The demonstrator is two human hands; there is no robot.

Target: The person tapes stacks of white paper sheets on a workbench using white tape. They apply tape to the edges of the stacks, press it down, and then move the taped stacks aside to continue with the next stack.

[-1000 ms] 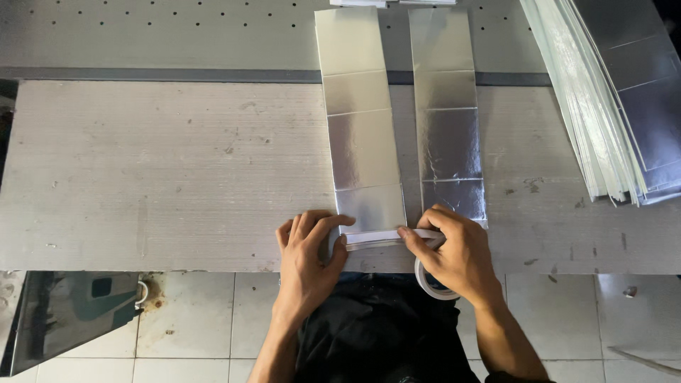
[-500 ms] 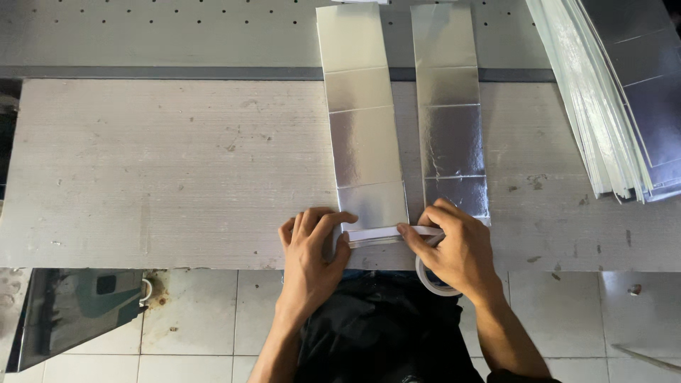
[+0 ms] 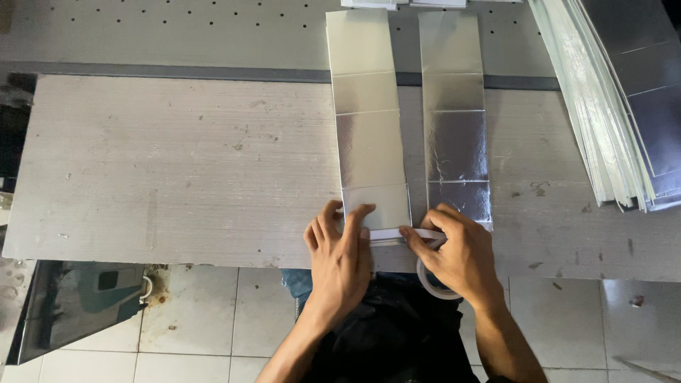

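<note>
Two long silver foil strips lie side by side on a grey worktable (image 3: 177,170), running away from me. My left hand (image 3: 339,252) presses flat on the near end of the left strip (image 3: 369,128). My right hand (image 3: 460,257) holds a roll of white tape (image 3: 431,284) at the table's front edge. A short length of white tape (image 3: 386,233) runs between my hands across the near end of the left strip. The right strip (image 3: 455,120) lies just beyond my right fingers.
A fanned stack of silver foil sheets (image 3: 617,99) lies at the right back of the table. A perforated metal surface (image 3: 163,28) sits behind the table. Below the front edge are white floor tiles (image 3: 206,312) and a dark reflective sheet (image 3: 71,301) at the lower left.
Both hands stay at the near end of the left strip. The view has shifted a little; the tape still spans between them.
</note>
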